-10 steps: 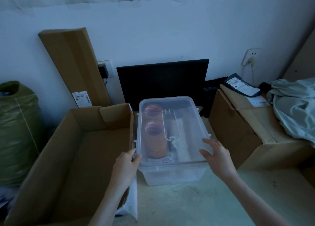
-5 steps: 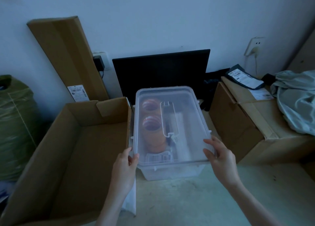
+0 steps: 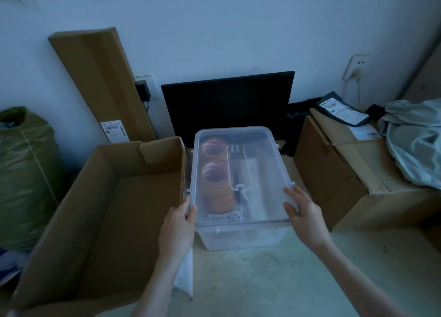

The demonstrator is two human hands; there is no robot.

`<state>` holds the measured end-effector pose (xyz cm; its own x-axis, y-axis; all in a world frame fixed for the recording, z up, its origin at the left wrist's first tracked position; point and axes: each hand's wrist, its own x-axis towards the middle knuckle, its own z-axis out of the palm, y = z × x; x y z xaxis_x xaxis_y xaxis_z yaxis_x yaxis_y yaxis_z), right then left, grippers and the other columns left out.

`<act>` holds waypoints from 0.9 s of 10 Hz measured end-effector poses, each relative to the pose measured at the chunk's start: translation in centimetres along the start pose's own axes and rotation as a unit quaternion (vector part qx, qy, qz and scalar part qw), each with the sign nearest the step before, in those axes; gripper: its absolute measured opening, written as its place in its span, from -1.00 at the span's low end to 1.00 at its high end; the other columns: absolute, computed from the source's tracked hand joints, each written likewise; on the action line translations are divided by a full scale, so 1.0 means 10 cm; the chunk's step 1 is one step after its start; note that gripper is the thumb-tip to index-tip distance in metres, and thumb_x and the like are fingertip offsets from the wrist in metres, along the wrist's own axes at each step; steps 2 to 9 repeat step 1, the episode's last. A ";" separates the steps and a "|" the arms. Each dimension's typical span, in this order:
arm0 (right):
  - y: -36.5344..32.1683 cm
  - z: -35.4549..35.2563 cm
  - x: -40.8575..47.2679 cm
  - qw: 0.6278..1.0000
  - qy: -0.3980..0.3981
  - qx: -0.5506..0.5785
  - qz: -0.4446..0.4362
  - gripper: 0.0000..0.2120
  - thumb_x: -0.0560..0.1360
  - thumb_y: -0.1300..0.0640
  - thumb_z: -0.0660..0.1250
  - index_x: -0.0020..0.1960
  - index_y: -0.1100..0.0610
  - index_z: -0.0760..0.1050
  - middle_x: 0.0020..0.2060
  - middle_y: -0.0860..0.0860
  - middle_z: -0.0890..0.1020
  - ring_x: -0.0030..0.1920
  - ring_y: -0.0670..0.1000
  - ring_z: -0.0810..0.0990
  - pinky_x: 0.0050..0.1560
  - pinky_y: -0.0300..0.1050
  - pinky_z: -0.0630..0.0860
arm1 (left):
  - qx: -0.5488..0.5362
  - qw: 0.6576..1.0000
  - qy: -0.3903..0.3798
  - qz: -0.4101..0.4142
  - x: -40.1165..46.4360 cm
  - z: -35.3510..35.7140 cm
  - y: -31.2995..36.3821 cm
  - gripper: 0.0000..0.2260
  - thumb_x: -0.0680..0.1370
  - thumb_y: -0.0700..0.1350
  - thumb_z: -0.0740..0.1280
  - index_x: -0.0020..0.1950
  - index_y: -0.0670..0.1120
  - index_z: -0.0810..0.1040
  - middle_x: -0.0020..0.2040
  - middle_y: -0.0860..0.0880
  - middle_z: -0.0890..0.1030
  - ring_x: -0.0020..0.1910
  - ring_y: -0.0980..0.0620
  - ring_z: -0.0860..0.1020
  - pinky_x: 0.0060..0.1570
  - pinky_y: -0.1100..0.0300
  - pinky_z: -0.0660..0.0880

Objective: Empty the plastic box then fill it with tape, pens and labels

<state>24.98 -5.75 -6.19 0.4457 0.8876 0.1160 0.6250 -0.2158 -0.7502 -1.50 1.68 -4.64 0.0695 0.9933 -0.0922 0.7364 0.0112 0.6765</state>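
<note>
Clear plastic box [image 3: 243, 239] stood on pale floor [image 3: 274, 281], approx. centre of view; all positions below given rel. to box. Lid [image 3: 260, 149] sat on top of box, w/ flat clear handle [image 3: 236, 168] lying along its middle. Left hand [image 3: 177, 226] gripped lid's near-left corner, thumb curled over top edge, fingers under rim. Right hand [image 3: 304, 212] held lid's near-right edge, fingers part-curled along rim, thumb on top. Seen through lid: two brown tape rolls [image 3: 214, 173] in left half of box, a clear wrapped roll [image 3: 254, 185] in right half, white label sheet [image 3: 223, 218] at near end; other contents too blurred to ID. Open cardboard carton [image 3: 107, 221] stood just left of box, touching or nearly so. Black monitor [image 3: 226, 101] leaned on wall directly behind box. Closed carton [image 3: 338, 173] stood right of box, w/ dark mailer bag [image 3: 341, 107] and pale cloth [image 3: 415, 140] on top. Tall flat carton [image 3: 100, 82] leaned on wall behind-left; green sack [image 3: 23, 173] far left.
</note>
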 end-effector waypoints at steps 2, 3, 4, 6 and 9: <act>-0.02 -0.02 0.06 1.000 0.022 -0.006 0.010 -0.69 0.49 0.30 0.37 0.23 0.21 0.53 0.24 0.15 0.47 0.30 0.18 0.43 0.25 -0.13 0.31 | 0.084 0.996 -0.005 0.004 0.05 -0.09 0.04 -0.60 0.63 0.12 0.09 0.47 0.11 0.30 0.32 -0.06 0.45 0.27 -0.09 0.46 0.12 0.02 0.44; -0.02 -0.02 0.06 1.000 0.022 -0.006 0.010 -0.69 0.49 0.30 0.37 0.23 0.21 0.53 0.24 0.15 0.47 0.30 0.18 0.43 0.25 -0.13 0.31 | 0.084 0.996 -0.005 0.004 0.05 -0.09 0.04 -0.60 0.63 0.12 0.09 0.47 0.11 0.30 0.32 -0.06 0.45 0.27 -0.09 0.46 0.12 0.02 0.44; -0.02 -0.02 0.06 1.000 0.022 -0.006 0.010 -0.69 0.49 0.30 0.37 0.23 0.21 0.53 0.24 0.15 0.47 0.30 0.18 0.43 0.25 -0.13 0.31 | 0.084 0.996 -0.005 0.004 0.05 -0.09 0.04 -0.60 0.63 0.12 0.09 0.47 0.11 0.30 0.32 -0.06 0.45 0.27 -0.09 0.46 0.12 0.02 0.44; -0.02 -0.02 0.06 1.000 0.022 -0.006 0.010 -0.69 0.49 0.30 0.37 0.23 0.21 0.53 0.24 0.15 0.47 0.30 0.18 0.43 0.25 -0.13 0.31 | 0.084 0.996 -0.005 0.004 0.05 -0.09 0.04 -0.60 0.63 0.12 0.09 0.47 0.11 0.30 0.32 -0.06 0.45 0.27 -0.09 0.46 0.12 0.02 0.44; -0.02 -0.02 0.06 1.000 0.022 -0.006 0.010 -0.69 0.49 0.30 0.37 0.23 0.21 0.53 0.24 0.15 0.47 0.30 0.18 0.43 0.25 -0.13 0.31 | 0.084 0.996 -0.005 0.004 0.05 -0.09 0.04 -0.60 0.63 0.12 0.09 0.47 0.11 0.30 0.32 -0.06 0.45 0.27 -0.09 0.46 0.12 0.02 0.44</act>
